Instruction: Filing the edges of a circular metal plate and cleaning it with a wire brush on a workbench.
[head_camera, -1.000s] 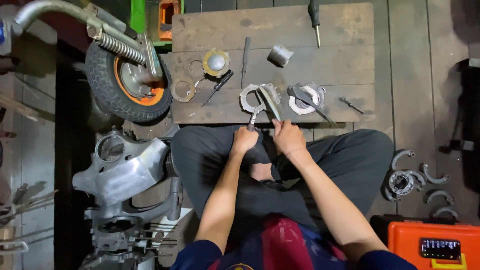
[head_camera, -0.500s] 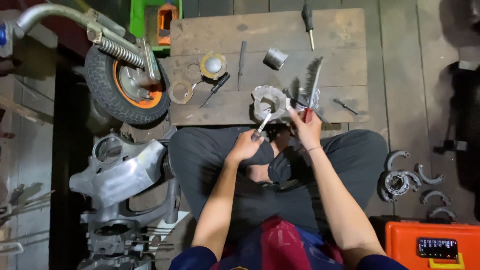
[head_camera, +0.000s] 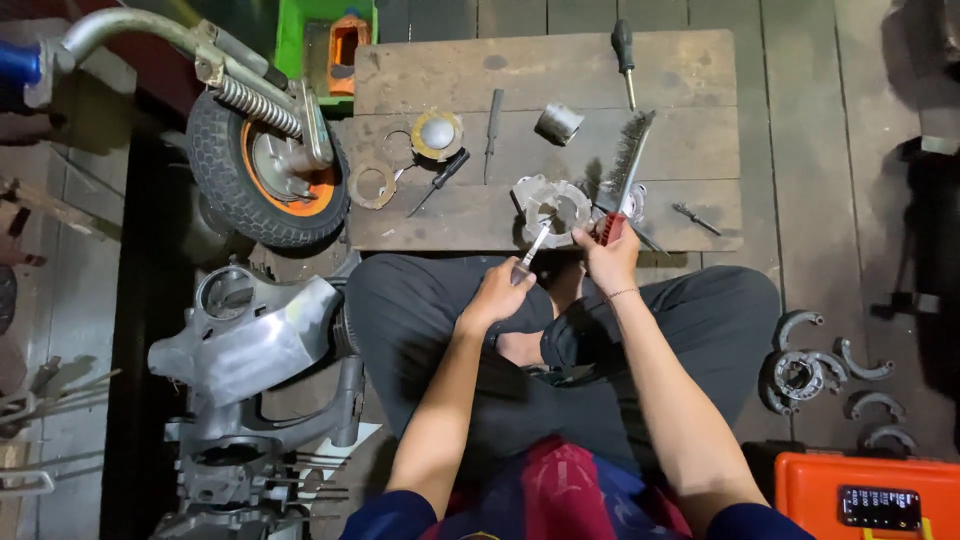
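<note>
Underneath, a scarred wooden workbench (head_camera: 560, 75).

Metal ring part (head_camera: 552, 205) on board (head_camera: 680, 70), wheel (head_camera: 262, 170) to its left.

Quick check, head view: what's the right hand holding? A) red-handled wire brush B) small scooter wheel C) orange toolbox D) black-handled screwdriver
A: the right hand grips the red handle of the wire brush, whose bristles point up over the wooden board, while the left hand holds a slim metal tool against the round grey metal part.
</note>
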